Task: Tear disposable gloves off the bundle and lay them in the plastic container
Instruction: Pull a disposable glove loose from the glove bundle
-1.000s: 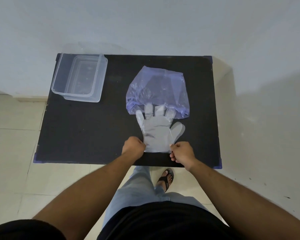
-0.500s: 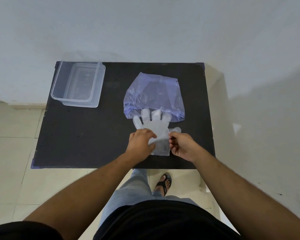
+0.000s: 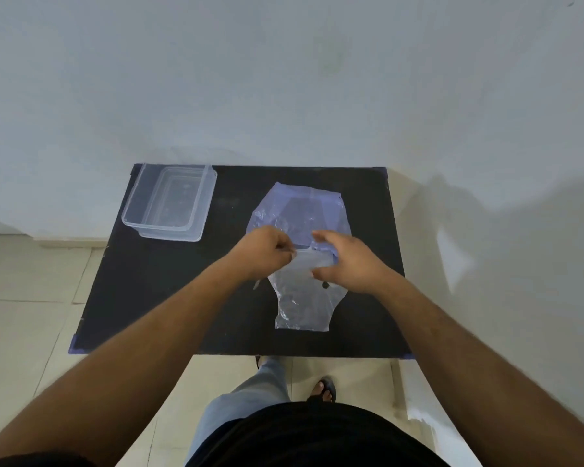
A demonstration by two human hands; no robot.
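Observation:
A bluish plastic bag [image 3: 299, 214] holding the glove bundle lies at the middle of the black table [image 3: 155, 291]. A clear disposable glove [image 3: 300, 305] stretches from the bag's mouth toward the table's near edge, cuff end nearest me. My left hand [image 3: 267, 252] pinches the glove's upper left part at the bag's mouth. My right hand [image 3: 346, 261] grips the glove's upper right part, fingers curled over the bag's lower edge. The glove's fingers are hidden under my hands. The clear plastic container [image 3: 171, 202] stands at the table's far left corner with nothing visible in it.
A pale wall rises directly behind the table. Tiled floor surrounds it on the left and near sides. My legs and a sandalled foot [image 3: 324, 390] stand just below the near edge.
Both hands moved from the glove's cuff up to the bag's mouth. The glove now lies stretched out toward me, and the camera has tilted up.

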